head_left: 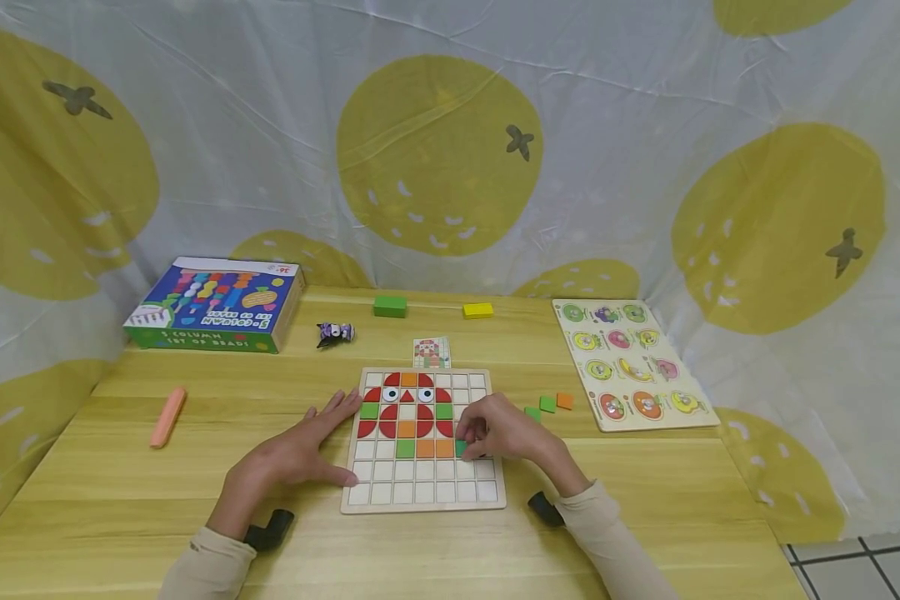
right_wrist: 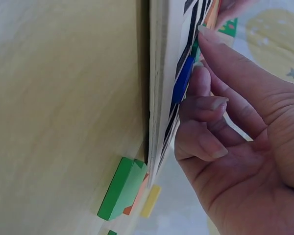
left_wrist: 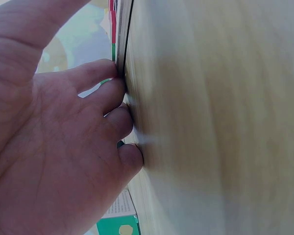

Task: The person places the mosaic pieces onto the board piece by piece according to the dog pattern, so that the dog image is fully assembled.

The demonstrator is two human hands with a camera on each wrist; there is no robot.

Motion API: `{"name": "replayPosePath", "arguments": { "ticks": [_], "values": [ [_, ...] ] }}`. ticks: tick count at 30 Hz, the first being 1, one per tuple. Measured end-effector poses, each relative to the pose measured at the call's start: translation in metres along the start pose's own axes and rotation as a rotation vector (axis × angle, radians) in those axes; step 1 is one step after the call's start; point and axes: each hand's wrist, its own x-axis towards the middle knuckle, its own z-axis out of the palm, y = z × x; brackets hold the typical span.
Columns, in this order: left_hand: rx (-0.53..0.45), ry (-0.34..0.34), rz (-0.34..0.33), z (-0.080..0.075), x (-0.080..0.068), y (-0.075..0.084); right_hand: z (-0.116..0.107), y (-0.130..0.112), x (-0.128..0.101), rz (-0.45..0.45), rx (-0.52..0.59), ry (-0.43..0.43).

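A white grid puzzle board point(head_left: 367, 493) lies mid-table, with red, orange and green tiles forming an owl in its upper rows. My left hand point(head_left: 307, 446) lies flat on the table, its straight fingers touching the board's left edge point(left_wrist: 125, 39). My right hand point(head_left: 495, 429) curls over a green tile point(head_left: 461, 448) at the right end of the owl's bottom row and pinches it against the board. In the right wrist view, the fingertips point(right_wrist: 206, 98) rest on the board's face point(right_wrist: 159, 73), where the tile shows blue-looking. Three loose tiles point(head_left: 547, 404) lie right of the board.
A bead-set box point(head_left: 217, 304) stands at back left, with a pink stick point(head_left: 168, 417) nearer. A small toy figure point(head_left: 335, 334), green block point(head_left: 390, 306), yellow block point(head_left: 477, 310) and pattern card point(head_left: 431, 352) lie behind the board. A fruit peg puzzle point(head_left: 630, 362) sits right.
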Motion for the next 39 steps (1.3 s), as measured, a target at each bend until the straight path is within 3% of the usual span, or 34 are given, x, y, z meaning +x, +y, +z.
{"name": "replayPosePath", "arguments": {
  "ticks": [8, 14, 25, 39],
  "values": [
    [-0.004, 0.000, 0.002, 0.000, 0.000, 0.000, 0.002, -0.001, 0.000, 0.028, -0.009, 0.011],
    [-0.010, -0.002, -0.001, 0.000, -0.001, 0.000, -0.010, 0.005, -0.005, 0.025, 0.023, 0.049],
    [-0.007, -0.007, -0.029, 0.000, 0.000, -0.001, -0.044, 0.049, -0.026, 0.050, 0.062, 0.170],
    [-0.013, -0.004, -0.016, 0.001, 0.001, -0.003, -0.062, 0.078, -0.046, 0.103, 0.049, 0.188]
  ]
}}
